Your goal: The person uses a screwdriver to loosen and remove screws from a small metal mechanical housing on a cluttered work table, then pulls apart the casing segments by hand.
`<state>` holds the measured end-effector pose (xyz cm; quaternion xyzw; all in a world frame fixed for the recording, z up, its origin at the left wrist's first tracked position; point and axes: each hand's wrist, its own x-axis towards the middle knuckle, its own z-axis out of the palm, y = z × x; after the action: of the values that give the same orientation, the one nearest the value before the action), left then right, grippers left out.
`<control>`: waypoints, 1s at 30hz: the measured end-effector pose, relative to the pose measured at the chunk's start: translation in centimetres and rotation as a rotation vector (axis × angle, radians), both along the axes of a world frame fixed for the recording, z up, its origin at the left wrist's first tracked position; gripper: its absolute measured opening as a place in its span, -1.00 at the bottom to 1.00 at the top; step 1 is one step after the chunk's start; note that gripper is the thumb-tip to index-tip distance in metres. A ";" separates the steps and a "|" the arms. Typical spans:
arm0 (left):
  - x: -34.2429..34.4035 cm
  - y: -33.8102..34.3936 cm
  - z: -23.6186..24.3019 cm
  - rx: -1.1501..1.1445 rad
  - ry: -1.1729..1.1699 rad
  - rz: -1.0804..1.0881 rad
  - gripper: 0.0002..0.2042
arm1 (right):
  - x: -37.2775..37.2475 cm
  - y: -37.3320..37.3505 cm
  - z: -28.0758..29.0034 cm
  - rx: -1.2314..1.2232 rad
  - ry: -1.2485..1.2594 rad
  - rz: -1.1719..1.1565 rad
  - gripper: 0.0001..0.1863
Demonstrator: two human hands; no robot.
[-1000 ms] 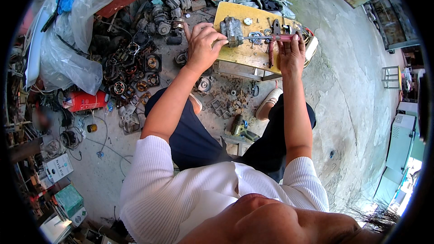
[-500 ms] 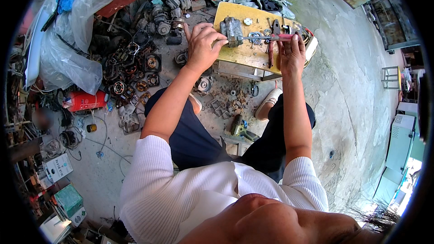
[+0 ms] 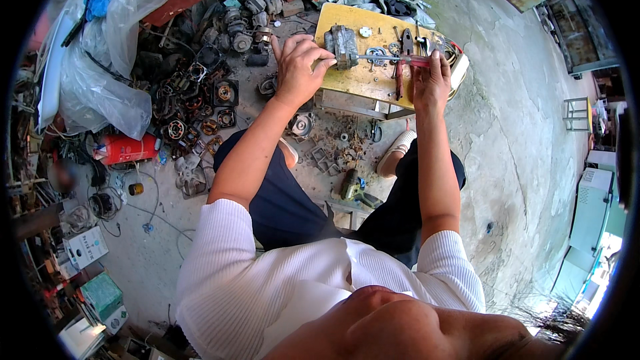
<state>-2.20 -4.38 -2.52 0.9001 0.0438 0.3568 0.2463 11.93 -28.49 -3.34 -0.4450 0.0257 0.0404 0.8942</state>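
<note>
My left hand [image 3: 300,70] has its fingers bent and thumb pressed at the left end of a grimy grey metal motor part [image 3: 342,47]; what exactly it grips there is hard to make out. My right hand [image 3: 430,79] is closed on the red handle of a screwdriver [image 3: 417,61], whose metal shank lies level, reaching the part's right side. The part rests on a worn yellow board [image 3: 360,87] on a low stand. Red-handled pliers [image 3: 400,80], small washers, screws and metal pieces [image 3: 377,52] lie on the board beside the screwdriver.
Piles of old motor parts [image 3: 200,100], plastic sheeting [image 3: 110,60] and a red cylinder [image 3: 127,151] fill the left. A power drill [image 3: 350,183] is between my legs. Concrete floor [image 3: 507,147] stretches right toward a metal stool [image 3: 575,113] and pale cabinets [image 3: 590,207].
The red screwdriver handle in my right hand has turned slightly and sits a touch lower, with my fingertips shifted on it. My left hand and the motor part look unmoved.
</note>
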 end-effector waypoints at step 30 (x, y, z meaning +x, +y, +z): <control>-0.2 -0.2 0.3 -0.006 0.017 0.016 -0.93 | -1.1 0.4 1.4 0.057 -0.009 0.078 -0.56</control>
<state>-2.37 -4.55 -2.26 0.9019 0.0541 0.3511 0.2457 10.87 -28.11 -1.95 -0.4200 0.0031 0.0740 0.9045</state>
